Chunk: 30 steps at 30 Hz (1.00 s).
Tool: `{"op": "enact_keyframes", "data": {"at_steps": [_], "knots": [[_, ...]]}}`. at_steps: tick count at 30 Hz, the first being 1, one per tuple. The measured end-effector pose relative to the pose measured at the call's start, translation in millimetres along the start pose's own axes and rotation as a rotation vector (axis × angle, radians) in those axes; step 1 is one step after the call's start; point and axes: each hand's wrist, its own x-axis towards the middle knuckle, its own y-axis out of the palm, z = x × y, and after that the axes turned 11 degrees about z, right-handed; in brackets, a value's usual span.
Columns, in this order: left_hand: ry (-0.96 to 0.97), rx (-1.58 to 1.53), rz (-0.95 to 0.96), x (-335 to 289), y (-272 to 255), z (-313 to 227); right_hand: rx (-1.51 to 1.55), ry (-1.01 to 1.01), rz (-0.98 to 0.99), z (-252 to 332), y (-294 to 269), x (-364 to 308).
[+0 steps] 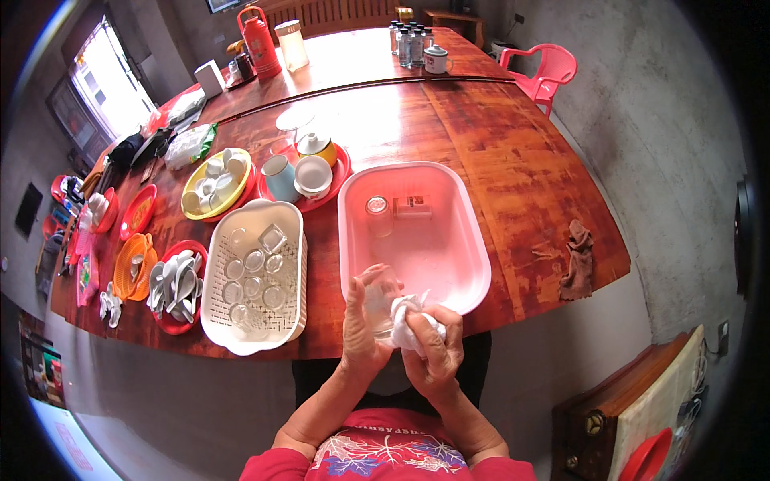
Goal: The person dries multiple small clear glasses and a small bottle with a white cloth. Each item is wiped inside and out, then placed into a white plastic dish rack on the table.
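My left hand (360, 341) is wrapped round a clear drinking glass (378, 306), with the thumb raised along its side. In my right hand (438, 353) a bunched white cloth (407, 322) is pinched and pressed against the glass near its lower end. Both hands are over the near edge of a pink plastic basin (479, 268). Inside the basin, two clear glasses with red printing are at the far side: one glass (378, 218) near the left wall, the other glass (412, 208) lying beside it. Left of the basin, a cream slotted basket (215, 313) holds several clear glasses.
Behind the basket are a red tray (343, 178) of mugs and a yellow bowl (192, 212) of white cups. White spoons fill a red bowl (175, 322) to its left. A brown rag (577, 264) lies at the wooden table's right edge. Small bottles (412, 48) stand far back.
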Motion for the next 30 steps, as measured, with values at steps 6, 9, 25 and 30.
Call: {"op": "enact_keyframes", "data": {"at_steps": [6,9,25,30], "knots": [[-0.03,0.206,0.106,-6.8,-4.4,0.0,0.023,0.007,0.131,1.2,-2.1,21.6],[-0.035,0.177,0.091,-8.4,-1.1,4.1,0.182,0.155,-0.016,-7.7,7.1,30.1],[-0.12,-0.185,0.075,7.6,-17.4,0.2,0.244,0.258,0.098,-9.5,-0.4,-0.6],[-0.179,-0.105,0.256,-5.8,5.0,-10.2,0.165,0.023,0.113,-0.5,-15.9,14.3]]}}
